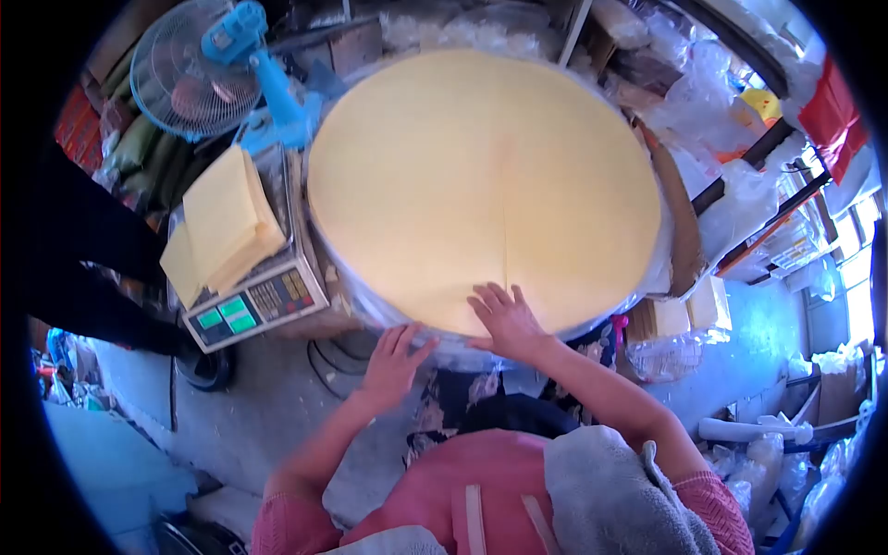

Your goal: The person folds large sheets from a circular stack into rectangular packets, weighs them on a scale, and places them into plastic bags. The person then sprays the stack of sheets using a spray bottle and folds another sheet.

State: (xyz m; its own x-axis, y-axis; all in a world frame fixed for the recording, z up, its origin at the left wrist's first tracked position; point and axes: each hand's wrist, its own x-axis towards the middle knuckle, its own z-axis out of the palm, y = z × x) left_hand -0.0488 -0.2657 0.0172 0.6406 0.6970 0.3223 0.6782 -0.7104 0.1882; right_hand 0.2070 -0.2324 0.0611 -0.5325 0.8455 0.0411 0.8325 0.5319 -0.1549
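A large round yellow sheet (481, 185) lies ahead of you at 12 o'clock, clear plastic (444, 350) showing under its near rim; your right hand (507, 324) rests on it at its 6 o'clock, fingers spread; your left hand (393, 365) is at its 7 o'clock rim, fingers slightly apart, thumb out, though contact cannot be told; at its 9 o'clock, a scale (264, 303) bears stacked yellow paper (227, 217); at 10 o'clock, a blue fan (269, 81).

Two hands (393, 363) (511, 328), one disc (435, 194) — one scale (259, 301), one fan (233, 39).
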